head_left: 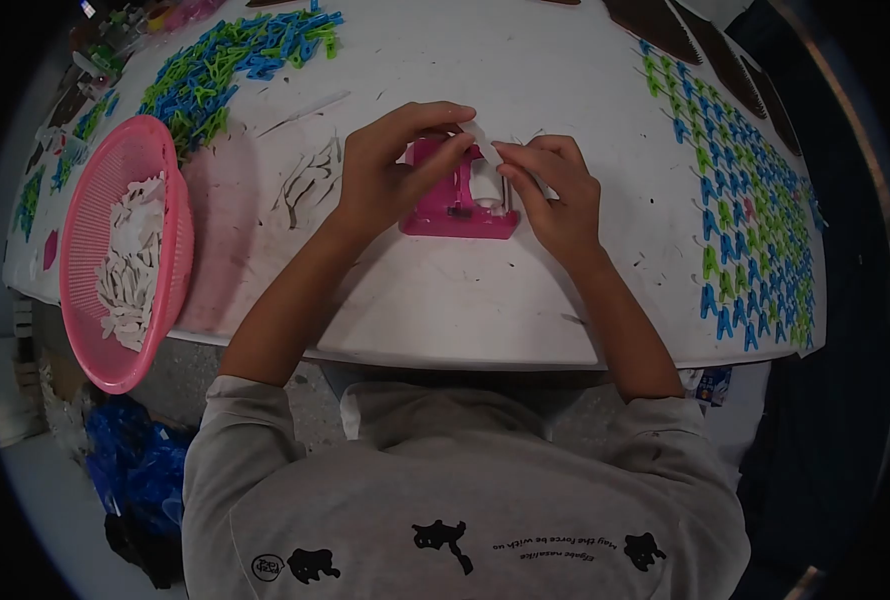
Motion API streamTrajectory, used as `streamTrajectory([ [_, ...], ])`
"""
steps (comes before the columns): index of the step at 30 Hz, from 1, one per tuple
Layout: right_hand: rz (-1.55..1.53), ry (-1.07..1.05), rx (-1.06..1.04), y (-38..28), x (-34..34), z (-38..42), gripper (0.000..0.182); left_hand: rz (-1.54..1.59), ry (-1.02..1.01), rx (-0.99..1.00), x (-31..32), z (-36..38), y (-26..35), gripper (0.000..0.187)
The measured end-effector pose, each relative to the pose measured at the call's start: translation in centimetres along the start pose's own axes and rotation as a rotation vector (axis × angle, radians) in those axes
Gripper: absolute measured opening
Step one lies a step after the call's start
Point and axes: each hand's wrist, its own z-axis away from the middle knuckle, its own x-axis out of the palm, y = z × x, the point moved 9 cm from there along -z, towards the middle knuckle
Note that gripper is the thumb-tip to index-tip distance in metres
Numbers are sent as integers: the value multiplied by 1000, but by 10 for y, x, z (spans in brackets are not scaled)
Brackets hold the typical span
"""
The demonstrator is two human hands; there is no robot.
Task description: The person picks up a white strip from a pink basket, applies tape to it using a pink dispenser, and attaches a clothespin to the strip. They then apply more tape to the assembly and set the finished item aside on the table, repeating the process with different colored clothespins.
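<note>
A pink plastic jig stands on the white table in front of me. My left hand rests over the jig's left side, with thumb and forefinger pinching a small white plastic piece above it. My right hand sits at the jig's right side, and its fingertips pinch the same white piece from the other end. A white part shows inside the jig between my hands.
A pink basket of white plastic pieces hangs over the table's left edge. Blue and green clothespins lie heaped at the far left and set in rows at the right. Thin scraps lie left of the jig.
</note>
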Motion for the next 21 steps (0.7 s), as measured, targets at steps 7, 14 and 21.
streamTrajectory([
  [7, 184, -8, -122, -4, -4, -2, 28, -136, -24, 130, 3, 1, 19, 26],
  [14, 223, 59, -142, -7, -12, -5, 28, -243, -51, 213, 9, 3, 25, 25],
  [21, 196, 0, -203, -13, 0, -4, 25, -287, -52, 211, 10, 3, 21, 26],
])
